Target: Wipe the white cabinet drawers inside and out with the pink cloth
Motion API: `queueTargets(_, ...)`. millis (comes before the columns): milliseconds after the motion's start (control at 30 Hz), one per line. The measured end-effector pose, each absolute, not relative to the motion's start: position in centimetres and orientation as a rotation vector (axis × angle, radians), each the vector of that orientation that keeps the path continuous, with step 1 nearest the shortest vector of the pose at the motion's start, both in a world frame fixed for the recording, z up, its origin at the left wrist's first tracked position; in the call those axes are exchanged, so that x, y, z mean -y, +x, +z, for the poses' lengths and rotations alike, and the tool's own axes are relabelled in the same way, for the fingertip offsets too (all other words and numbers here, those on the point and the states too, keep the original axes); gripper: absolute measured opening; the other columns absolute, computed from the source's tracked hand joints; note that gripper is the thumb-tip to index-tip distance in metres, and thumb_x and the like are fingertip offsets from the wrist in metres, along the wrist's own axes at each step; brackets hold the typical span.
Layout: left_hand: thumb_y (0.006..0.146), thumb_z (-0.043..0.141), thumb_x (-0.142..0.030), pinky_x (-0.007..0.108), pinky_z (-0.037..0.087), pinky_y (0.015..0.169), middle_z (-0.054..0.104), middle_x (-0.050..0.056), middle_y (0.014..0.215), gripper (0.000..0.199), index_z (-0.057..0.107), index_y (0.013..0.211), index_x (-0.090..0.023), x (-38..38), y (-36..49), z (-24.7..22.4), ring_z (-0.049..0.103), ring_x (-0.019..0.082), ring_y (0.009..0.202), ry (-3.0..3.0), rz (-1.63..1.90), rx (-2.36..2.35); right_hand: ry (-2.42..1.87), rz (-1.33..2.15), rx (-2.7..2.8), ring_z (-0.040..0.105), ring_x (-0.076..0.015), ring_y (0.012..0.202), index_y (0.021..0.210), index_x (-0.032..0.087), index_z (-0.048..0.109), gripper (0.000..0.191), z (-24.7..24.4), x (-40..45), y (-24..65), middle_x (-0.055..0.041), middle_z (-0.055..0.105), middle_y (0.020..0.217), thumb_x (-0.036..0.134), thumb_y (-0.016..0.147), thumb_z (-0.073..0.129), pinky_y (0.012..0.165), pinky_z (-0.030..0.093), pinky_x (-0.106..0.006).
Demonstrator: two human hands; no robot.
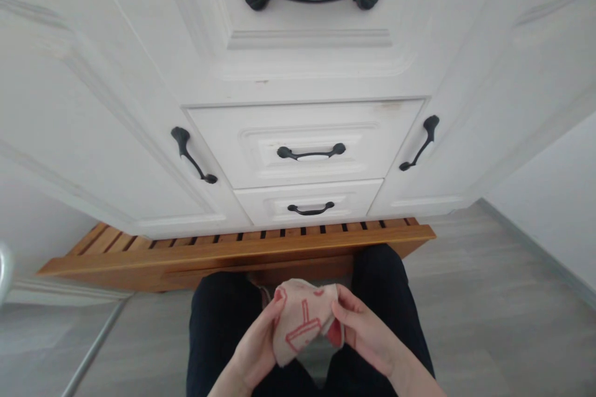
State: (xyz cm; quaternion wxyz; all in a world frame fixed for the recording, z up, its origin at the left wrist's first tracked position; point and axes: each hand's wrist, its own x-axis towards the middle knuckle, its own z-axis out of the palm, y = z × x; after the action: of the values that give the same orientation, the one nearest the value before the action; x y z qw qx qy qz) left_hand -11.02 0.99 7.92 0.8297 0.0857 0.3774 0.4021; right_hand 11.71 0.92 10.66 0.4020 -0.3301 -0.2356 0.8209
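Observation:
A light beige cloth (298, 322) with red line markings hangs between my two hands, above my lap. My left hand (261, 338) pinches its left edge, with the thumb on top near a red patch. On the other side, my right hand (361, 325) grips the cloth's right edge between thumb and fingers. A red part of the cloth shows just under my right hand. The lower edge of the cloth droops between my knees.
White cabinet doors and drawers (307, 124) with dark handles stand in front. Below them runs a slatted wooden bench (242, 254). My dark-trousered knees (223, 322) are close to its edge. A metal bar (95, 347) lies at the lower left, over grey flooring (479, 298).

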Motion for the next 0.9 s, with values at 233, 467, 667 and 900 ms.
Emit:
queueTargets(233,0.079,0.080,-0.027,0.031,0.053,0.089,0.072,0.007,0.115,0.046,0.063,0.122,-0.023,-2.1,-11.8,10.3,0.070,0.022,0.100,0.460,0.838,-0.704,-0.932,2.033,0.731,0.059,-0.0125,0.087,0.106,0.025,0.070,0.037,11.5,-1.5,13.4,0.0007,0.067,0.097,0.050,0.081,0.077,0.080,0.048,-0.025)
queueTargets(467,0.080,0.081,-0.034,0.038,0.047,0.104,0.064,0.008,0.133,0.065,0.053,0.138,-0.026,-2.5,-10.7,11.4,0.060,0.029,0.125,0.549,0.827,-0.844,-0.936,2.055,0.615,0.063,-0.0141,0.088,0.112,0.023,0.065,0.048,11.3,-1.7,11.5,-0.0009,0.068,0.100,0.047,0.075,0.083,0.081,0.049,-0.027)
queueTargets(667,0.081,0.080,-0.038,0.032,0.051,0.092,0.069,0.010,0.124,0.054,0.060,0.127,-0.020,-2.2,-10.3,10.1,0.066,0.026,0.114,0.567,0.844,-0.940,-1.117,1.806,0.397,0.045,-0.0062,0.055,0.070,0.018,0.054,0.044,9.1,-1.6,11.3,0.0071,0.053,0.063,0.047,0.070,0.087,0.055,0.036,-0.018)
queueTargets(900,0.078,0.082,-0.038,0.031,0.049,0.097,0.071,0.007,0.121,0.056,0.062,0.128,-0.023,-1.4,-9.6,8.8,0.065,0.025,0.116,0.298,0.877,-1.014,-0.797,2.363,0.282,0.067,-0.0297,0.101,0.104,0.019,0.071,0.064,7.8,0.9,10.1,-0.0117,0.073,0.100,0.078,0.081,0.055,0.091,0.048,-0.045)
